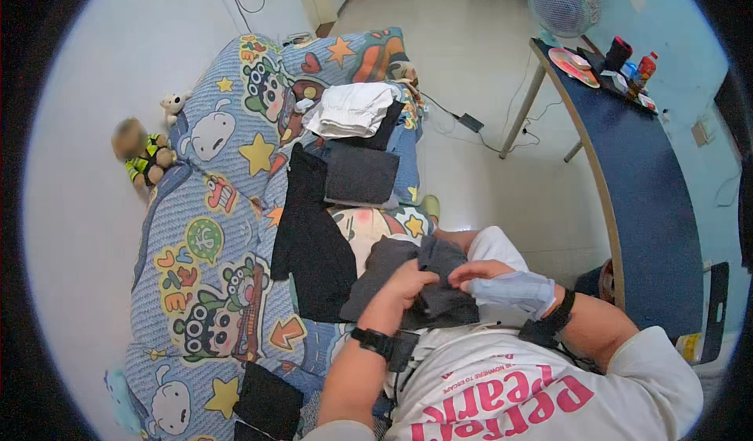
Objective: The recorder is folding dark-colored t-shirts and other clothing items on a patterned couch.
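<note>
A dark grey garment (382,288) lies bunched on the sofa edge and across my lap. My left hand (409,282) is on it, fingers curled at the cloth; whether they pinch it cannot be told. Just right of it, my right hand (485,273) reaches to the garment's edge, with a pale blue-grey cloth or wrap (515,292) over the hand and wrist. Beside the garment, black trousers (312,235) are spread on the sofa. Beyond them sit a folded dark grey garment (362,175) and a folded white garment (353,110).
The sofa has a blue cartoon-print cover (217,229). Folded black cloth (267,400) lies at the lower left. Soft toys (147,152) lean by the wall. At right stands a dark blue desk (653,205) with a fan (559,6); a power adapter (470,122) and cables are on the floor.
</note>
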The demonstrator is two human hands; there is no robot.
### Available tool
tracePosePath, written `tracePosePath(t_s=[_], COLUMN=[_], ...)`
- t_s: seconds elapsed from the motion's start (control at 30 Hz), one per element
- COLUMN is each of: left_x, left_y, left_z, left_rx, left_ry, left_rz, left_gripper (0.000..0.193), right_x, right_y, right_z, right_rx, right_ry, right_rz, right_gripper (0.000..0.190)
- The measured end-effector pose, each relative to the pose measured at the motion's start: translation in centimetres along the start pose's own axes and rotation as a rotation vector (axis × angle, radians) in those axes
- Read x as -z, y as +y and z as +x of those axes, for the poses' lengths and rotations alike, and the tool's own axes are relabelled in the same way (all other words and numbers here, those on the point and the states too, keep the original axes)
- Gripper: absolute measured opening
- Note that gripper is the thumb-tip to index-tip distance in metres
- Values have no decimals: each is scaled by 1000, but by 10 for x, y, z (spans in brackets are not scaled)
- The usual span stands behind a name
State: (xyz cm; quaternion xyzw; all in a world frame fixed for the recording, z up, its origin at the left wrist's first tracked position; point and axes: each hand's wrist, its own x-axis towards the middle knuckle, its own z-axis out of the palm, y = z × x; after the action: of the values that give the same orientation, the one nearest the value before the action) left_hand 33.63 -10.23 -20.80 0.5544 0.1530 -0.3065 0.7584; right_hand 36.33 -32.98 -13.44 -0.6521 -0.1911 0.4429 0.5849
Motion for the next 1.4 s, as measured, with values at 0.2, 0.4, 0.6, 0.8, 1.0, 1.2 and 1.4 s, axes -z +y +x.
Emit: tracePosePath(t_s=[0.2,0.4,0.6,0.8,1.0,1.2,1.4], left_x=[102,192,110,16,-4,-34,-48], left_y=[45,-34,13,2,-22,12,-17], left_z=[-45,-41,-46,-13,14,-27,-19], left_rx=[44,148,-13,-45,0,-117,-208], left_ry=[98,340,218,23,229,578,47], left_rz=[71,98,-217,-570,-277,1043,1342], left_gripper=[43,45,41,42,45,77,82], right_x=[17,-12,1,13,21,10,12], right_y=[37,35,65,70,108,108,149], right_z=[10,53,51,29,27,49,59], right_rx=[43,162,86,-288,-390,-293,-59], right_ry=[16,-173,-51,117,125,162,286], right_rz=[-39,-412,-208,581,916,701,911], right_gripper=[42,55,62,70,51,38,51])
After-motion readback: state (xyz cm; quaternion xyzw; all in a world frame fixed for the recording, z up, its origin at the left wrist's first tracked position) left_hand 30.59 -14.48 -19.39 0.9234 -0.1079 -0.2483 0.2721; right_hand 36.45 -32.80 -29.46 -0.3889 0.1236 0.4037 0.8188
